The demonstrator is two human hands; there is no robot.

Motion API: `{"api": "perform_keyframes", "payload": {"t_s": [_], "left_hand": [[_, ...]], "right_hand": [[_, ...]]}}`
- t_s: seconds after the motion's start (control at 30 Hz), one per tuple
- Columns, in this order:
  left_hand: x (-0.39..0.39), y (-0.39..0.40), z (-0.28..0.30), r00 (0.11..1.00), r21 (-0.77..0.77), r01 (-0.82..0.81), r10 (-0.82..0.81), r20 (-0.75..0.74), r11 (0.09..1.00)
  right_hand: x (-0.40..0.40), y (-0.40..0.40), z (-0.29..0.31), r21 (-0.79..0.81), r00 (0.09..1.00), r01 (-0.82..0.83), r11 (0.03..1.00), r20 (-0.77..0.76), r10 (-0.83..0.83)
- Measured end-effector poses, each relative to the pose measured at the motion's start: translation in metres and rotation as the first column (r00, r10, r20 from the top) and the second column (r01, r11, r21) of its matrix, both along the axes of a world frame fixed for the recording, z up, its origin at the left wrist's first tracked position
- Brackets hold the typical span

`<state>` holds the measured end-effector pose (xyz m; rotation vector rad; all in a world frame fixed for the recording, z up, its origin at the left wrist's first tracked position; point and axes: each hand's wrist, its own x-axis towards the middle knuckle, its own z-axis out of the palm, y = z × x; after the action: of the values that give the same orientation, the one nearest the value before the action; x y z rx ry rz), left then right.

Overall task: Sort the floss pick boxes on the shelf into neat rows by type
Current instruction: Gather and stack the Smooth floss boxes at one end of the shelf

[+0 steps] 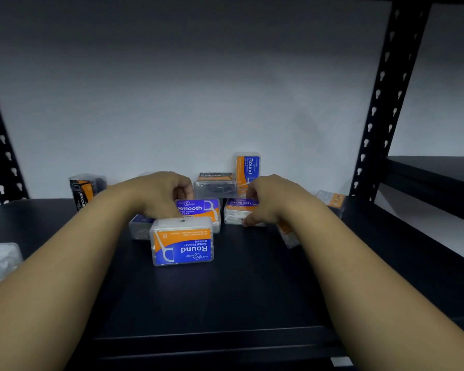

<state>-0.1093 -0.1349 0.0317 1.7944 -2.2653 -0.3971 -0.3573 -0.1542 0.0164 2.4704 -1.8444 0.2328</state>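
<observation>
Clear plastic floss boxes are a jumble mid-shelf, barely sorted: left hand curled over a Smooth box, right hand pinching another Smooth box, Round box in front.

Dim bluish light, soft overall blur, dark vignetted corners, wide-angle bending at edges

Round box before Smooth box; Charcoal box seemingly behind.
</observation>
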Motion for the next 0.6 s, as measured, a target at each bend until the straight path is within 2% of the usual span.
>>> {"api": "perform_keyframes", "payload": {"t_s": [0.23, 0.6], "left_hand": [[-0.0013, -0.0005, 0.0016, 1.0, 0.023, 0.026, -0.026, 0.006, 0.999], [0.0049, -0.0017, 0.0014, 0.998, 0.077, 0.027, -0.023, -0.052, 0.997]], "right_hand": [[0.004, 0.0002, -0.0018, -0.031, 1.0, 0.007, 0.999, -0.003, -0.007], [0.0011, 0.0028, 0.0008, -0.051, 0.98, -0.073, 0.996, 0.181, 0.081]]}}
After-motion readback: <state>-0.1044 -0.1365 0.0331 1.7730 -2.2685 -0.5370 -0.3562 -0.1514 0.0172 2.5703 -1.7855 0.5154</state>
